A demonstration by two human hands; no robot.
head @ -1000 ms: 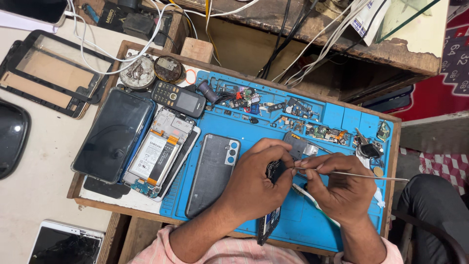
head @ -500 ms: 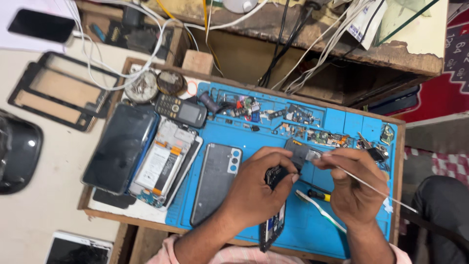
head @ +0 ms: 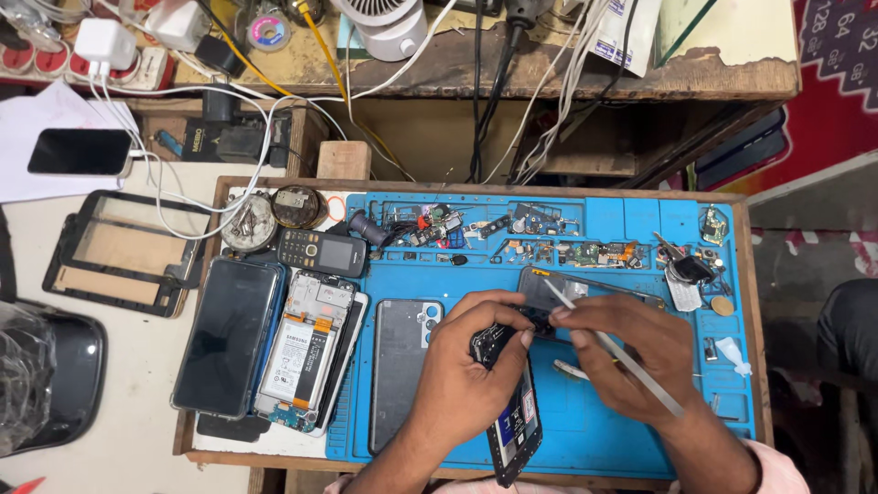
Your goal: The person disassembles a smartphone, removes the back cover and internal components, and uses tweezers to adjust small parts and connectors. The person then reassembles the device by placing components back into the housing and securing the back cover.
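Change: the view has swung up and in since a second ago; the shelf at twelve o'clock now shows, and both hands sit lower and closer to the centre of the blue mat (head: 631, 229).
Left hand: the left hand (head: 462, 375) now has its grip clamped on an opened phone (head: 514, 425), thumb and fingers closed around its upper end; the phone's lower end points toward six o'clock, off the mat's near edge.
Right hand: the right hand (head: 631, 357) pinches a thin pale rod-like tool (head: 631, 361), grip closed on it; earlier the tool lay nearly level, now it slants from eleven to five o'clock, its tip at the phone's top.
Meaning: as I judge it, the hands have moved from lining up to working the tool tip into the phone's upper part.
Mat: small circuit boards and loose parts (head: 558, 249) lie along the far trays; a grey phone back (head: 401, 370) lies at nine o'clock of the left hand, untouched.
Tabletop: a phone with exposed battery (head: 306, 357), a dark screen panel (head: 229, 334) and a small keypad phone (head: 322, 252) rest left of the mat on the wooden tray (head: 745, 302).
Room: cables (head: 512, 110) hang from the worn shelf; a white charger (head: 105, 44) and a charging phone (head: 80, 151) sit at ten o'clock; red fabric shows at two o'clock.
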